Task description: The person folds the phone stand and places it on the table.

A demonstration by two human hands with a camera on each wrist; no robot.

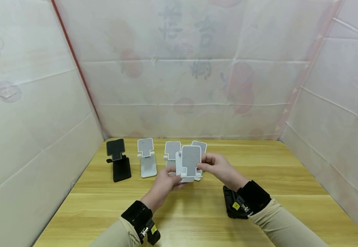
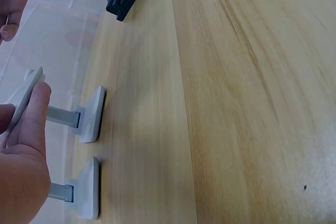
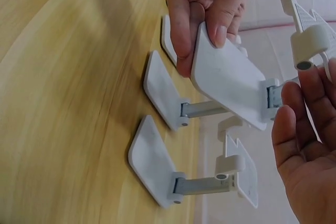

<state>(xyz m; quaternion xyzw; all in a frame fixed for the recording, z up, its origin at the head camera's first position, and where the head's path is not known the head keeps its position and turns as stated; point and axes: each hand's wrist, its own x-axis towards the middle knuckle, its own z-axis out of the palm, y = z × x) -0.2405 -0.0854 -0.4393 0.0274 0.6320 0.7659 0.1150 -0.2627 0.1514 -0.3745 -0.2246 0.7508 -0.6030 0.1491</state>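
Observation:
A white phone stand [image 1: 192, 159] with a grey pad is held up over the table between both hands. My left hand [image 1: 164, 183] pinches its flat base [image 3: 226, 74] between thumb and fingers, plainest in the right wrist view. At the right edge of the upper plate, my right hand [image 1: 220, 169] grips with thumb and fingertips. Behind the held stand are two more white stands, a middle one [image 1: 172, 149] and a right one [image 1: 201, 144], both partly hidden. Another white stand [image 1: 148, 164] is to their left.
A black phone stand [image 1: 121, 169] is at the far left of the row. Beneath the right wrist lies a black object [image 1: 231, 206], partly covered by the wrist strap. The wooden table [image 1: 194, 223] has patterned cloth walls [image 1: 172, 85] at its back and sides.

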